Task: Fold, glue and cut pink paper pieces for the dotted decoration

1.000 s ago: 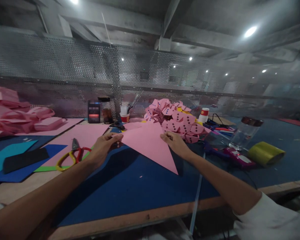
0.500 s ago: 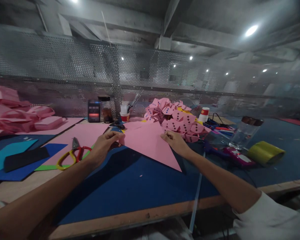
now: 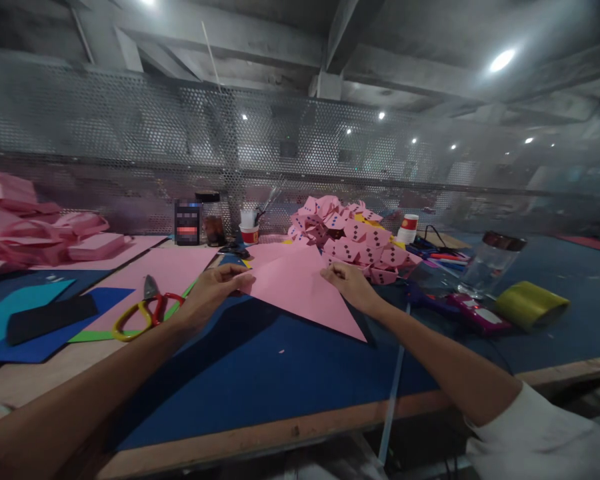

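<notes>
A pink sheet of paper [image 3: 300, 287] is held between my two hands over the blue table top [image 3: 260, 380], one pointed corner angled toward me on the right. My left hand [image 3: 217, 290] pinches its left corner between thumb and fingers. On the right edge, my right hand [image 3: 347, 283] grips the sheet in the same way. Behind the paper rises a heap of folded pink paper pieces [image 3: 360, 243] with dark and blue dots. Scissors [image 3: 147, 313] with red and yellow handles lie left of my left hand.
At left lie blue, teal and black sheets [image 3: 55, 320] and a pile of pink paper [image 3: 35, 227]. A paper cup [image 3: 249, 233] and a dark-lidded jar [image 3: 213, 223] stand behind. On the right are a clear jar [image 3: 493, 267], a yellow roll [image 3: 530, 307] and a purple-handled tool [image 3: 475, 315].
My left hand has shifted slightly right, and the sheet bows a little more between my hands. The near corner has moved slightly right. My right hand stays almost still.
</notes>
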The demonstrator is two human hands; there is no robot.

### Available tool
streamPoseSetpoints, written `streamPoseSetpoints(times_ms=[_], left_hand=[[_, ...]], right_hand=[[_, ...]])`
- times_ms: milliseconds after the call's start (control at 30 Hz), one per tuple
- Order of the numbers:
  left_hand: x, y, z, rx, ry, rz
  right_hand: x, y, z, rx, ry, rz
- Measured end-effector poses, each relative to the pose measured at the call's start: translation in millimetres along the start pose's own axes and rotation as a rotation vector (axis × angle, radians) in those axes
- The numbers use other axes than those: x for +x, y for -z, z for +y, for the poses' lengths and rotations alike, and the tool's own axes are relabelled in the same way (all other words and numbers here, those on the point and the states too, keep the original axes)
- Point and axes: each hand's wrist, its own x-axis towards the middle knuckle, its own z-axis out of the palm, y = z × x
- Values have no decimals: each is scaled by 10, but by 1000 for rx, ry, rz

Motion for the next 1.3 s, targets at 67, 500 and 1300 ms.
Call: streamPoseSetpoints(times_ms=[67, 500, 1300], left_hand=[[-3, 0, 7, 8, -5, 3], [9, 16, -5, 27, -46, 33], [12, 47, 12, 101, -24, 110]], right_hand=[[0, -1, -5, 2, 0, 2], [-4, -11, -3, 15, -10, 5], [-8, -29, 0, 15, -64, -26]])
